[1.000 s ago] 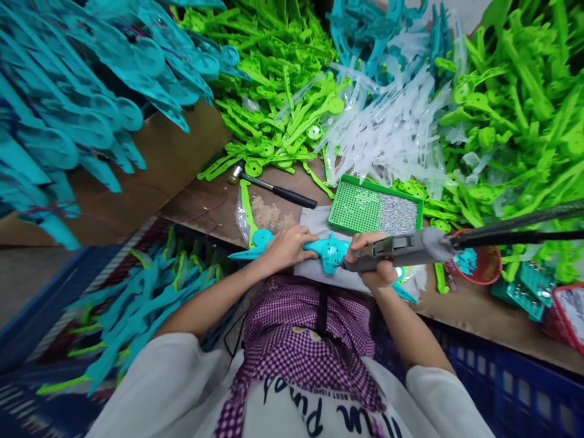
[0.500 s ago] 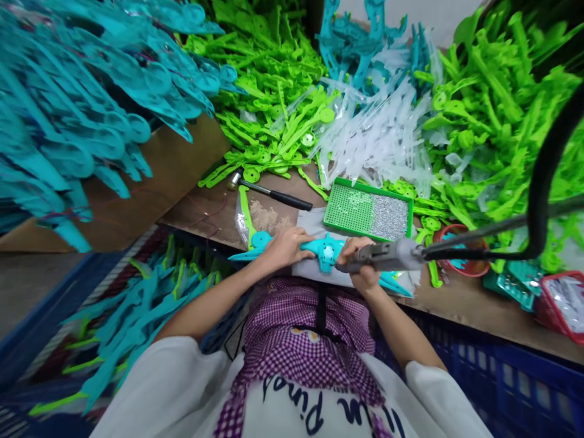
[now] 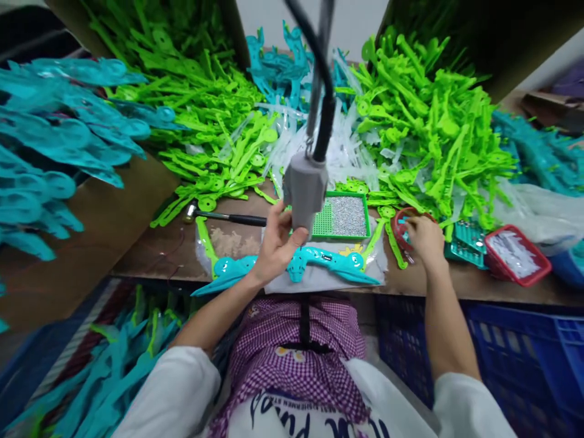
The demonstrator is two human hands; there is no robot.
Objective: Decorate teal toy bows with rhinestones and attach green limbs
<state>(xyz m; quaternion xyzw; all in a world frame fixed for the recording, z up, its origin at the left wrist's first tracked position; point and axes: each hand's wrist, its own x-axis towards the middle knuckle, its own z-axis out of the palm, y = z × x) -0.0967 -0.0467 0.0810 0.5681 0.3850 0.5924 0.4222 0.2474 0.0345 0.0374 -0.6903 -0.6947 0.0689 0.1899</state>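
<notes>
My left hand is wrapped round the lower end of a grey electric screwdriver, which hangs upright from a cord. Beneath it a teal plastic body with wings lies on a white cloth, with green arms at both ends. My right hand reaches into a small red bowl that holds small teal pieces; its fingertips are down among them, and what they grip is too small to make out.
Behind the work lies a green tray of screws; a black-handled hammer is left of it. Piles of green parts and clear strips stand behind. A red basket and teal trays sit right.
My right hand has left the screwdriver and moved right to the red bowl. My left hand has let go of the teal body and now holds the screwdriver, which has swung upright. The view has shifted right.
</notes>
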